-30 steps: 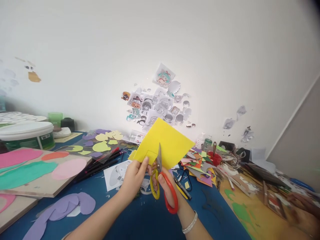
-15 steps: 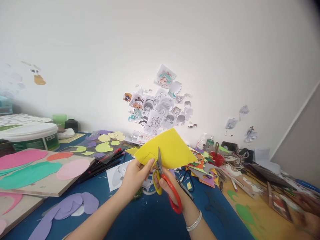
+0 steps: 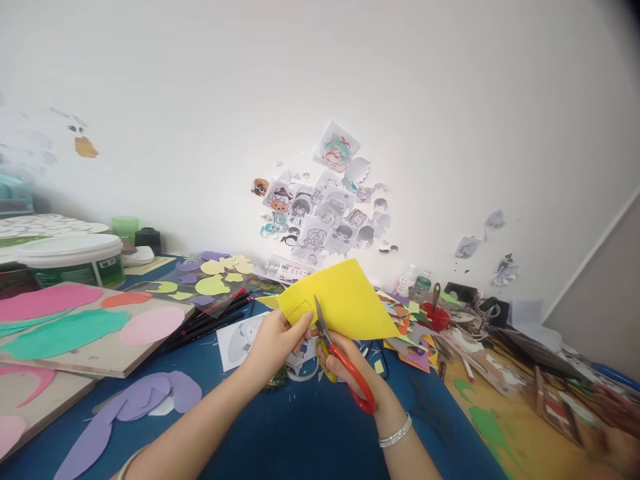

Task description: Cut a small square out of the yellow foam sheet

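My left hand (image 3: 286, 335) pinches the lower left corner of a yellow sheet (image 3: 345, 297), thumb on top. A thin wavy pencil outline runs across the sheet beside that thumb. In my right hand (image 3: 345, 357) is a pair of scissors (image 3: 354, 380) with one red and one yellow handle. The upper blade lies over the front of the sheet, close to the outline and just right of my left thumb. The sheet hides the other blade. Under my hands, partly covered, are a roll of clear tape (image 3: 303, 373) and a greenish bundle (image 3: 277, 379).
Left are boards with coloured cutouts (image 3: 65, 333), purple cutouts (image 3: 135, 400) and a white-lidded tub (image 3: 75, 257). Dark pens (image 3: 205, 327) and a printed drawing (image 3: 240, 340) lie nearer the middle. Scraps (image 3: 417, 343) and a red cup (image 3: 437, 317) are to the right.
The scissors have turned, their handles swinging right and the yellow loop dropping partly behind the red one. The sheet has shifted slightly right in view, as has the whole scene.
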`<state>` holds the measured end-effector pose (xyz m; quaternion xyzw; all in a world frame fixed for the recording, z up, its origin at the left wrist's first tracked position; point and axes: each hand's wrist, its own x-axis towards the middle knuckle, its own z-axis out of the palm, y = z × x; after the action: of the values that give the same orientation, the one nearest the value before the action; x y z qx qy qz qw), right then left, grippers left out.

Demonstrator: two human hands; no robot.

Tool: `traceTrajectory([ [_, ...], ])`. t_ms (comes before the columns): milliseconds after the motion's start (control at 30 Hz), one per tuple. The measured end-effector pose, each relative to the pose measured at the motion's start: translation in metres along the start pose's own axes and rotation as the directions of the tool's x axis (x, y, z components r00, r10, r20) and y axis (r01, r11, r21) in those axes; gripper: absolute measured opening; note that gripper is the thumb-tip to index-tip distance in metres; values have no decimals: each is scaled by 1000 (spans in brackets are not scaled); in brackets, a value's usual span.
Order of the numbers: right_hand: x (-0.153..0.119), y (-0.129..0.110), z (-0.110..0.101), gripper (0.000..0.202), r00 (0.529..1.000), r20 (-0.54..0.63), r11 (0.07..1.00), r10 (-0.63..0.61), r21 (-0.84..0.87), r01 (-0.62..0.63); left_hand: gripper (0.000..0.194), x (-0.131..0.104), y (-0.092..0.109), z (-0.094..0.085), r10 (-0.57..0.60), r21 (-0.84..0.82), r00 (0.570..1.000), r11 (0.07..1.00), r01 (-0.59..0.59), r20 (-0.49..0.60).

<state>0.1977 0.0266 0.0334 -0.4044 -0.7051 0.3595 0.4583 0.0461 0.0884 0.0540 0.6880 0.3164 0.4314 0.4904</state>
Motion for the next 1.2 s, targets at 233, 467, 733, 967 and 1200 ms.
traceTrajectory([
  [233, -2, 0, 4, 49, 1000, 2, 1000, -2, 23, 2, 39, 2, -4, -1, -3, -27, 1000, 1000, 4, 11],
  [467, 2, 6, 11, 54, 999, -37, 998, -35, 41, 37, 42, 1, -8, 2, 13, -71, 1000, 997, -14, -5],
  [733, 3, 13, 12, 48, 997, -59, 997, -56, 43, 59, 40, -1, -5, 7, 33, -137, 999, 990, -36, -24],
  [967, 1, 16, 6, 40, 996, -57, 997, -62, 32, 64, 36, 2, -13, 8, 32, -106, 999, 994, -35, -32],
  [1200, 1, 16, 8, 47, 995, -72, 998, -68, 10, 69, 35, 0, -10, 7, -9, -63, 999, 998, 7, -43],
])
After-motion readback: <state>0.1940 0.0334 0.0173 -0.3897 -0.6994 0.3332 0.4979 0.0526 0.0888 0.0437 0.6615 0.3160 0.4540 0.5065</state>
